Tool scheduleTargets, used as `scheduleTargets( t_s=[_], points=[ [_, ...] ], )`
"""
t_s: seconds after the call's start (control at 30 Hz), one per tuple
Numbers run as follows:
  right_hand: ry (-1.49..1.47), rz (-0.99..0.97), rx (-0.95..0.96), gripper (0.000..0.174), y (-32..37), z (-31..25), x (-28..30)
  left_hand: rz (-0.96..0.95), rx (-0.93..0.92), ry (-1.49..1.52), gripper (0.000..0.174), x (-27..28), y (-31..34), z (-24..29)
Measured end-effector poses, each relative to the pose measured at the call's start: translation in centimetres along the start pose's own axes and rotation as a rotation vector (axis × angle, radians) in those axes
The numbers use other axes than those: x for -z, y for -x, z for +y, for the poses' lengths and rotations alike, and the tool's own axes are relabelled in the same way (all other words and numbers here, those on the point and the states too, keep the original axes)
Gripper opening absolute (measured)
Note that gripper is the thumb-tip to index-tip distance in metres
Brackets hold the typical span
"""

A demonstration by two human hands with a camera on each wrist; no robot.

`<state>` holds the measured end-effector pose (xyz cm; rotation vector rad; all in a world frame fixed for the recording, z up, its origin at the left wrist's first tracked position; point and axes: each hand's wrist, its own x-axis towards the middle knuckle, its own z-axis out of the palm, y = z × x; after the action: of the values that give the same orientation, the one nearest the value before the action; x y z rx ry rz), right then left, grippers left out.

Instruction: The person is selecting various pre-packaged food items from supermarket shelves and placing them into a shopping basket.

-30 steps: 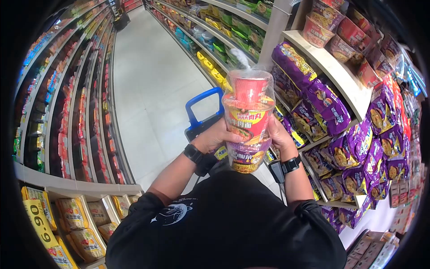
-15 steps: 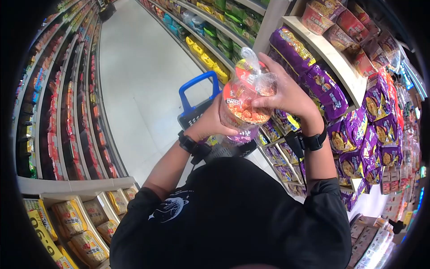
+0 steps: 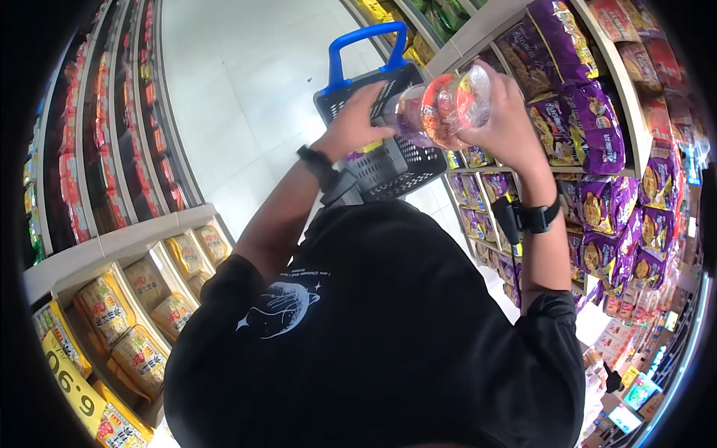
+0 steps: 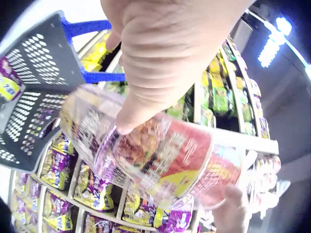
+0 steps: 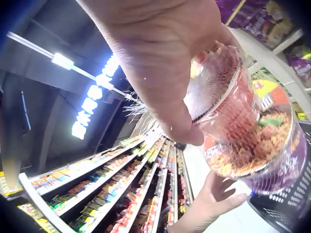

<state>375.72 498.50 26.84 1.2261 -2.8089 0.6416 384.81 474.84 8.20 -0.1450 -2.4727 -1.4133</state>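
A shrink-wrapped stack of instant noodle cups [image 3: 441, 110], purple bowl, red bowl and smaller red cup, lies tilted over a dark grey shopping basket [image 3: 418, 183]. Its small cup end is in the grip of my right hand [image 3: 504, 123], with the thumb along the red cup in the right wrist view. At the purple end is my left hand [image 3: 355, 123], thumb and fingers spread apart, not curled round the stack. The left thumb overlaps the wrap in the left wrist view. Inside the basket a purple and yellow packet [image 4: 8, 87] shows.
The basket's blue handle [image 3: 366, 33] stands up on the far side. Shelves of purple noodle packs [image 3: 590, 127] rise close on the right. Yellow noodle packs [image 3: 112, 306] fill a bin at lower left, and the tiled aisle [image 3: 224, 97] runs ahead.
The noodle stack has tipped from upright to lying and moved forward over the basket. My right hand has shifted from its side to its top end; my left hand has loosened from it.
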Motion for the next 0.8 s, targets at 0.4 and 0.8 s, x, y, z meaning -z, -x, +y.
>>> scheduleTargets(
  t_s=[0.4, 0.8],
  points=[
    [-0.066, -0.150, -0.541, 0.110, 6.8, 13.8, -21.8, 0.089, 1.255, -0.062, 0.047, 1.2, 36.5, -17.0],
    [-0.186, -0.644, -0.948, 0.111, 6.4, 19.1, -44.0, 0.104, 1.409, -0.147, 0.022, -1.5, 56.5, 10.0]
  ],
)
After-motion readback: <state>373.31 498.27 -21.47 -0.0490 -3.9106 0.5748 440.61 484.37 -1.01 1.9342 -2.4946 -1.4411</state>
